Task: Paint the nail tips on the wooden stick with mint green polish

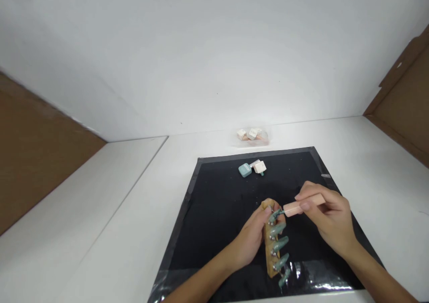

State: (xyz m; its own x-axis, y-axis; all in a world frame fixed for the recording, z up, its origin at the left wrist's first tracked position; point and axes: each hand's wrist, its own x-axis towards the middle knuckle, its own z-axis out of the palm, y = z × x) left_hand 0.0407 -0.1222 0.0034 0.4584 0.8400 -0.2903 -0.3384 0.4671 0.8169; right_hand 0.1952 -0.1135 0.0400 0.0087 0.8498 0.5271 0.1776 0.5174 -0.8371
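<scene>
Close to the front edge of the black mat (214, 213), a bit R of the middle, is a wood stick (269, 254) w/ a row of 5 green fake nails (280, 244) on it. The stick runs from front to back. Can't tell if it rests on the mat or is lifted a little. L hand (250, 242) is closed round the stick's left side, w/ the thumb up by the top end. R hand (330, 222), just to the R of it, pinches a pink brush handle (296, 208) btwn thumb & fingers. The brush tip touches the top nail of the row. The 4 nails below it look shiny.

Farther back, near the mat's far edge, approx. in the middle, a small blue-green bottle (245, 170) lies next to a white square piece (259, 166). They touch or almost touch, can't tell which.

Past the far edge, on the white table (134, 195), is a clear bag (253, 135) w/ small pale bottles inside.

Behind it all is a white wall (214, 48), w/ brown boards (33, 151) at far L & far R.
</scene>
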